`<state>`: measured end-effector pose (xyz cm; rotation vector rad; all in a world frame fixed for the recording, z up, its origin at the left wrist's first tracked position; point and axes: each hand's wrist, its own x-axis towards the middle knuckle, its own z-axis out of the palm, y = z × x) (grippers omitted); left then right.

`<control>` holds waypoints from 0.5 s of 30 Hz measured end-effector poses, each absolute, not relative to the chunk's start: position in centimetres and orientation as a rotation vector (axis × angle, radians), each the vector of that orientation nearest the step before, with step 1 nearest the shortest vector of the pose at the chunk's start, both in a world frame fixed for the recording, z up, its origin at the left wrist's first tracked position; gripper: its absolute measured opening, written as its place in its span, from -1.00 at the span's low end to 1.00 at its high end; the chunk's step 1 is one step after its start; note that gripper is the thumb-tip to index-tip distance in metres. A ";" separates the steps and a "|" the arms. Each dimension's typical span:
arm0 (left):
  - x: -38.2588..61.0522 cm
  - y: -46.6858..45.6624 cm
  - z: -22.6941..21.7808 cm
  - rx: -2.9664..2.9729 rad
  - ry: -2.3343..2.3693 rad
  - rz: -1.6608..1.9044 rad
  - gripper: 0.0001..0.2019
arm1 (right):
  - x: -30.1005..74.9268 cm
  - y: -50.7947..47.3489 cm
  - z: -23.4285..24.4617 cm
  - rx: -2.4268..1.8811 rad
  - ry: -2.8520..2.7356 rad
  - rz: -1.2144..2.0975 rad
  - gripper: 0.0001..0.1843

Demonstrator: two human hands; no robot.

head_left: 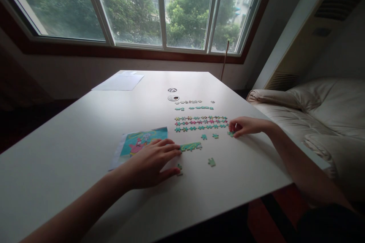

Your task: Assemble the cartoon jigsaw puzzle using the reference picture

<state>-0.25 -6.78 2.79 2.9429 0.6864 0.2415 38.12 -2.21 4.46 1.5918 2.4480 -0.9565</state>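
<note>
My left hand (151,161) lies flat on the white table (71,140), fingers stretched out. Its fingertips touch a joined strip of green puzzle pieces (191,146), and its thumb rests by a small loose piece (179,167). It partly covers the corner of a colourful cartoon picture sheet (142,142). My right hand (245,126) is further right, fingers pinched on a green puzzle piece (230,134) lying on the table. Several rows of sorted puzzle pieces (201,123) lie just beyond both hands.
More loose pieces (211,162) lie near the front, with further short rows (194,104) behind. A round lid (173,98) and a sheet of paper (118,82) sit at the far side. A bed with pillows (319,110) is to the right, under a window.
</note>
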 end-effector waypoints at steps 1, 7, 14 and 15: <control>-0.3 -6.8 2.8 2.943 0.688 0.241 -0.64 | 37.9 -2.2 4.4 1.581 2.466 -0.954 -0.62; -0.2 -6.8 2.9 2.943 0.684 0.246 -0.64 | 36.9 -2.2 4.0 1.522 2.552 -0.959 -0.61; -0.2 -6.8 2.9 2.942 0.689 0.246 -0.65 | 37.0 -2.3 4.2 1.509 2.534 -1.007 -0.65; -0.3 -6.8 2.9 2.943 0.688 0.252 -0.64 | 37.2 -2.4 4.3 1.512 2.530 -1.016 -0.63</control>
